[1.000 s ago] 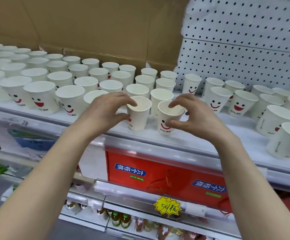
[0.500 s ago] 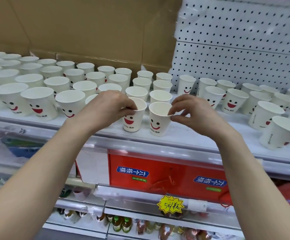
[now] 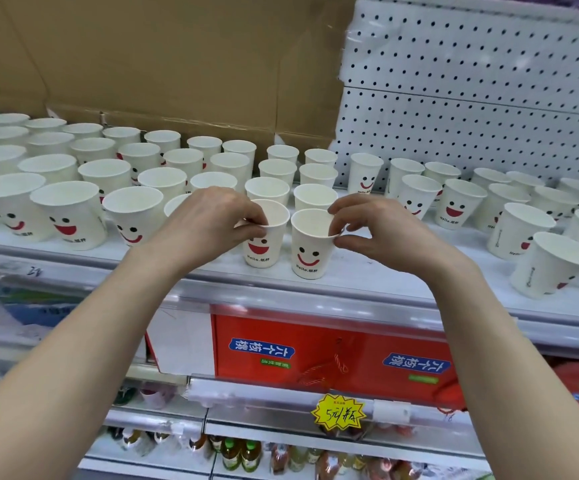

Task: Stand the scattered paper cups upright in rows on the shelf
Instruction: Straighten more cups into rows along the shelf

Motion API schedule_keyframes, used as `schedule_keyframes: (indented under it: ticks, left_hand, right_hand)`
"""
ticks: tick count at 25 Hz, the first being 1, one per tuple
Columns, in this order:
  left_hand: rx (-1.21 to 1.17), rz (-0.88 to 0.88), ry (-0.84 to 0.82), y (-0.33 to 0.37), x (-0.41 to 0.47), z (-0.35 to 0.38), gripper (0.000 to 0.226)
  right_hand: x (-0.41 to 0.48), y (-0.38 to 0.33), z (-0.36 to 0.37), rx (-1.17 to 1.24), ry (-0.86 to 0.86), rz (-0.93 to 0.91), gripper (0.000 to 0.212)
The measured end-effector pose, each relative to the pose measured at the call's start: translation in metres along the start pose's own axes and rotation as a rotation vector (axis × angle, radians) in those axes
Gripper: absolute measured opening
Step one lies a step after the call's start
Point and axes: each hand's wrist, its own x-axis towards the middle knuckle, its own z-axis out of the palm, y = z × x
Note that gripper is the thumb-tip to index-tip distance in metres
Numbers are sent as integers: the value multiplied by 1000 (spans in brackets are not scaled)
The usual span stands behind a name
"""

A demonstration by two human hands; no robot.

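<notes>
The left hand [image 3: 208,220] pinches one paper cup [image 3: 263,247] by its rim, the right hand [image 3: 381,230] the neighbouring cup [image 3: 310,252], both upright on the shelf [image 3: 402,278] just above the red box [image 3: 315,337]. Empty, they look light and tippy (thin walls dent), so the stiff rim seems the best hold.

I count roughly fifty cups [image 3: 73,216] on one shelf [image 3: 385,278], some cut off at the edges; two hands, left hand [image 3: 208,220] and right hand [image 3: 381,230]; one yellow tag [image 3: 338,415]; two blue labels [image 3: 262,351].
</notes>
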Motion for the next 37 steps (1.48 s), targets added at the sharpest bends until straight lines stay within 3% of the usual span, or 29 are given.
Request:
schedule_keyframes:
  ticks: [5,11,16,18,21,25,33,35,37]
  left_hand:
    - [21,-27,-26,4,-1,-2,13]
    - [19,-36,25,14,5,-11,21]
    - [8,57,37,45,71,-22,21]
    - [46,110,-20,55,114,-13,22]
    - [132,134,-131,63,182,14,29]
    - [185,138,-267,58,247,54,35]
    - [101,134,-343,26,297,90,32]
    - [66,122,-343,18,301,97,29]
    - [43,128,-350,11,304,103,26]
  right_hand:
    - [2,2,-6,0,-45,-33,12]
    - [-2,24,-15,51,-11,-9,44]
    - [12,100,-63,-114,235,277,44]
    - [22,138,-74,-279,184,419,40]
    - [35,172,-70,-369,0,492,37]
    - [46,185,-55,-416,1,397,16]
    - [96,159,-28,-240,-73,63,24]
    - [99,159,-31,-187,-92,52,32]
    - [98,170,-46,-53,-5,142,47]
